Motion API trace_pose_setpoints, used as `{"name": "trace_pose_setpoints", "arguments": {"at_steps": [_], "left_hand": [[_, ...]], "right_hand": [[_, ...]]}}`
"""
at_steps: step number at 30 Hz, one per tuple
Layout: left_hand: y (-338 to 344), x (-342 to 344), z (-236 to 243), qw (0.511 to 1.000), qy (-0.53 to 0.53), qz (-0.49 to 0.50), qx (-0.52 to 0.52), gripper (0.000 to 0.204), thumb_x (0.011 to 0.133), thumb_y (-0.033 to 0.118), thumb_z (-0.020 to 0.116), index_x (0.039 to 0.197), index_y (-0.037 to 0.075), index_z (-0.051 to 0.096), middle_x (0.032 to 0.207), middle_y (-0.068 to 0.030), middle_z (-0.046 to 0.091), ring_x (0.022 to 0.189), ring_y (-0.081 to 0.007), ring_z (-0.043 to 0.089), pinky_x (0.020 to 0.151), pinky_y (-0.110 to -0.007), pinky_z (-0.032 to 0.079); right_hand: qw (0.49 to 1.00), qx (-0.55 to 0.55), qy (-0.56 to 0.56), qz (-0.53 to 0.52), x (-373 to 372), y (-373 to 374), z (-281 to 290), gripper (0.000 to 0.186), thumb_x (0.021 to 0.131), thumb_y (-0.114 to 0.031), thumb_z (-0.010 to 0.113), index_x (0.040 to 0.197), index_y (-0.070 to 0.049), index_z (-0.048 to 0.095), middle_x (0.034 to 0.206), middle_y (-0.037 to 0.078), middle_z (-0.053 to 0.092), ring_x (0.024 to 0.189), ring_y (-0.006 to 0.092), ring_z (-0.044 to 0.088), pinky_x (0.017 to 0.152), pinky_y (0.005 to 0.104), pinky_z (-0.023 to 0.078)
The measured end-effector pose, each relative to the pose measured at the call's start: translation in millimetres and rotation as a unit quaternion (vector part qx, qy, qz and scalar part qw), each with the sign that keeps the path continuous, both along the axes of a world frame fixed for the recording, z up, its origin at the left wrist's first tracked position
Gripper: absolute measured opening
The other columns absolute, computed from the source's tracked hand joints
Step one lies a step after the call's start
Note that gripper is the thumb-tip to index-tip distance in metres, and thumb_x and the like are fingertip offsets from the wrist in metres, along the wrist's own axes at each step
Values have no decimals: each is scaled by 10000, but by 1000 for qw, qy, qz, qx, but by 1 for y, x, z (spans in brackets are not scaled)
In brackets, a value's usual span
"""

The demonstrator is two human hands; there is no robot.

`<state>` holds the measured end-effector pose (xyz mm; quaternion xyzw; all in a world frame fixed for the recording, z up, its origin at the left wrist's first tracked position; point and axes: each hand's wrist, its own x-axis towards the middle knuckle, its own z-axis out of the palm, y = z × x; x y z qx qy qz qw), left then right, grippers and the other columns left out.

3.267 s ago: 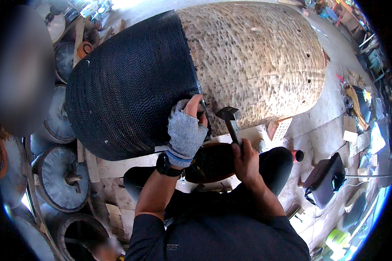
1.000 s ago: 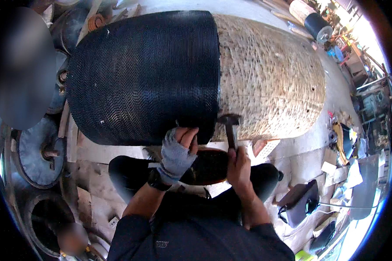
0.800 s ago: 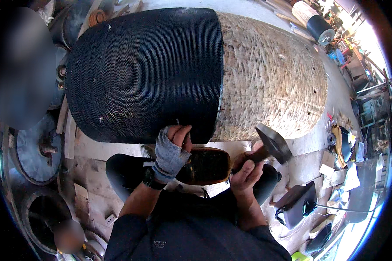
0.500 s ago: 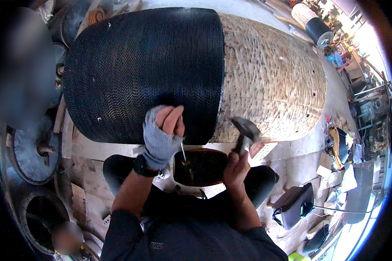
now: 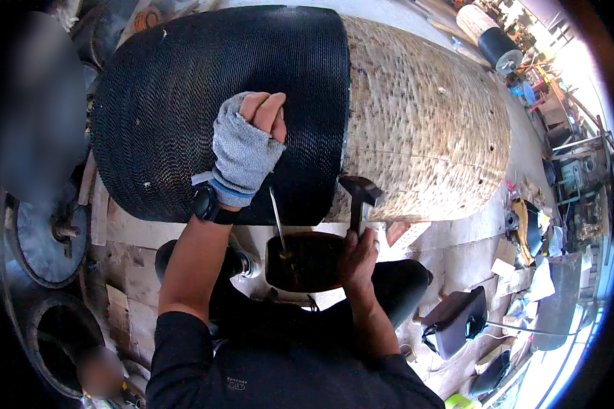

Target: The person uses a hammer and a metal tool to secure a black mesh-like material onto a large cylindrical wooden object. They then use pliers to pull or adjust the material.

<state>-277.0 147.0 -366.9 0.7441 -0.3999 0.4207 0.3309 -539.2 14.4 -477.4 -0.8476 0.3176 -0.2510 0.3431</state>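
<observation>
A large roller lies across in front of me. Its left part has a black, finely ribbed covering (image 5: 164, 129), and its right part shows a bare, pitted, wood-like surface (image 5: 423, 116). My left hand (image 5: 249, 146), in a grey fingerless glove, is over the black covering with its fingers curled. Whatever the fingers pinch, if anything, is hidden. My right hand (image 5: 359, 262) is bare and closed round the handle of a hammer (image 5: 363, 194), its head near the covering's edge. Between my knees is a dark container (image 5: 314, 262), with a thin metal-shafted tool (image 5: 277, 217) standing tilted in it.
At the left are round machine parts, including a grey disc (image 5: 51, 238) with a shaft and a dark ring (image 5: 68, 334). A dark padded case (image 5: 454, 320) lies on the floor at right, near cluttered papers and tools. Another, smaller roller (image 5: 498, 48) stands far right.
My left hand has moved up over the black covering, away from the metal-shafted tool. My right hand and the hammer have shifted slightly left.
</observation>
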Motion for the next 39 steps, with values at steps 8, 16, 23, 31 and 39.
{"name": "trace_pose_setpoints", "arguments": {"at_steps": [8,16,23,31,39], "left_hand": [[-3,-3,0,1000,-9,12,-6,313,798,34,708,1101,88,646,1025,-87,610,911,-292,631,800,-409,531],[-7,-4,-2,1000,-7,-5,-18,352,769,13,699,1108,88,642,1023,-89,606,908,-292,627,794,-413,528],[-2,-1,0,1000,-15,0,-17,354,770,23,696,1113,90,636,1011,-90,599,897,-292,620,788,-410,527],[2,2,-4,1000,-16,11,-4,335,786,37,691,1110,98,632,1011,-87,601,894,-292,622,773,-414,527],[-4,-1,-3,1000,-12,15,-14,321,789,44,699,1100,99,643,1018,-82,604,902,-293,623,801,-417,526]], "right_hand": [[997,-18,68,-22,8,1,14,219,965,-195,507,1013,15,548,807,291,612,749,458,631,642,472,480],[998,-39,-48,-19,-9,4,7,292,1019,-268,452,1011,14,526,726,148,623,644,256,622,580,413,477],[895,399,-201,-3,-2,-5,20,411,1049,-437,442,855,-85,531,600,-22,450,478,73,387,429,240,300],[935,336,-99,52,7,16,17,423,1062,-425,417,911,-56,558,758,-6,539,654,86,462,584,267,399],[964,250,-93,24,5,14,7,401,1051,-386,433,894,-39,557,662,55,532,583,163,508,542,322,408]]}}
